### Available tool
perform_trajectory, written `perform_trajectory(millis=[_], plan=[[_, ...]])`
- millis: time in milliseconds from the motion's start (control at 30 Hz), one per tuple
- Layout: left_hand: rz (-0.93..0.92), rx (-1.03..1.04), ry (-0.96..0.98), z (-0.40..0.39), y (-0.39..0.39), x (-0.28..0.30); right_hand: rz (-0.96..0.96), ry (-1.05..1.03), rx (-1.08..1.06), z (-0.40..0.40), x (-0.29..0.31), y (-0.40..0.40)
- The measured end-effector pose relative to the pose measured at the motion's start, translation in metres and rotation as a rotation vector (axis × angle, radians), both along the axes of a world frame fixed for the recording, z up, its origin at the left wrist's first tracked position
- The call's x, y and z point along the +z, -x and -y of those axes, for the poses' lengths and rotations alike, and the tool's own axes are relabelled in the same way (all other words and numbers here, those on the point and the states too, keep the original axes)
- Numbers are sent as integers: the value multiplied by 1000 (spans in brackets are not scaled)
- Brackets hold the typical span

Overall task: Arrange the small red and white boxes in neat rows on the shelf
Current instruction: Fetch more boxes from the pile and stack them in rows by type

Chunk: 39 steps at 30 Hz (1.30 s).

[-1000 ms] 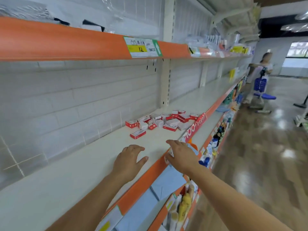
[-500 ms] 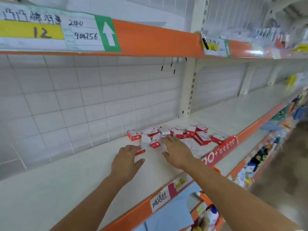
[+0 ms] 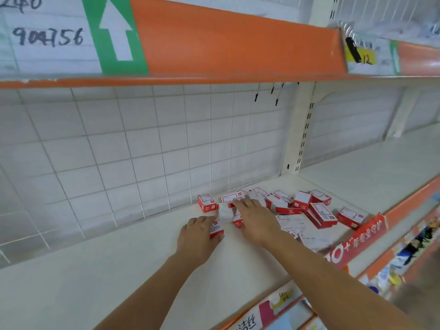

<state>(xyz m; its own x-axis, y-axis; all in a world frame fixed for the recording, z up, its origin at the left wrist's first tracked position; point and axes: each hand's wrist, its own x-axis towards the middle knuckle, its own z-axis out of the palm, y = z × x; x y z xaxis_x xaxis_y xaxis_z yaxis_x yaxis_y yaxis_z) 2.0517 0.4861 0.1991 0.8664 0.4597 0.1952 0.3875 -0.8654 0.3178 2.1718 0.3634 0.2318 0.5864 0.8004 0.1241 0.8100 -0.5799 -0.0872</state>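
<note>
Left hand gripped one box; right hand lay flat mid-frame, liable to scatter the pile.

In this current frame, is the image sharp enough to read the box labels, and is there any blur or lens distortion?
Head view: the small red and white boxes are soft, their print unreadable; the left hand and right hand show mild motion blur; the right edge smears heavily; wide-angle distortion bows the orange shelf edge; lighting is even, with no hard shadows.

bright, even light; blurred edges
</note>
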Motion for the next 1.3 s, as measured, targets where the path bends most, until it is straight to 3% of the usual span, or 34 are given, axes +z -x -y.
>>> perform_trajectory(millis=[133, 267, 433, 667, 1000, 1300], plan=[[27, 5, 9, -3, -2, -4, 38, -52, -54, 0, -3, 3], [16, 9, -3, -7, 0, -5, -68, -94, -103, 7, -11, 12], [9, -7, 3, -9, 9, -4, -187, -104, -7, 11, -15, 22], [21, 54, 5, -13, 42, 1, -142, -100, 97, 1, -12, 41], [79, 398, -24, 3, 149, 17, -209, -214, 462, -32, -16, 116], [72, 744, -32, 38, 289, 23, -273, -240, 784, -58, -11, 230]])
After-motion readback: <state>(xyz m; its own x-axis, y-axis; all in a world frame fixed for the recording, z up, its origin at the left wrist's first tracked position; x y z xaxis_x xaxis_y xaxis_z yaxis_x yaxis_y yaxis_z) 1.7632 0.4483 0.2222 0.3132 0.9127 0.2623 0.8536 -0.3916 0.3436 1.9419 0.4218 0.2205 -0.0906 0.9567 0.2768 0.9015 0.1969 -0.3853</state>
